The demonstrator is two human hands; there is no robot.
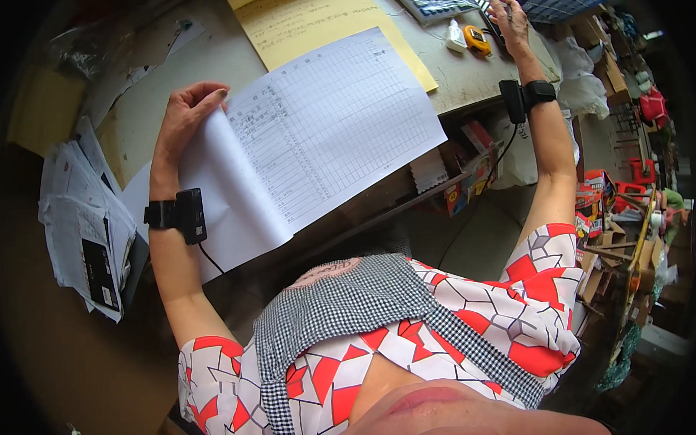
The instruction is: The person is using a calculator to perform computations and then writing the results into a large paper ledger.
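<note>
My left hand (192,112) is closed on the curled left part of a white ruled sheet (351,118), thumb and fingers pinching its upper edge. The sheet carries a printed grid with handwriting, and its near edge hangs over the table's front. Far off at the right, my right hand (509,25) has its fingers bent together around something thin and dark that I cannot make out. Just left of that hand lie a yellow tape measure (477,40) and a small white bottle-like object (455,37). Both wrists wear black straps with a small box.
Yellow handwritten paper (316,21) lies under the sheet on the table (231,45). A blue-and-white object (432,4) sits at the back edge. Stacked papers (87,224) stand at the left. Plastic bags (583,80), boxes (473,145) and red items (655,105) crowd the right side.
</note>
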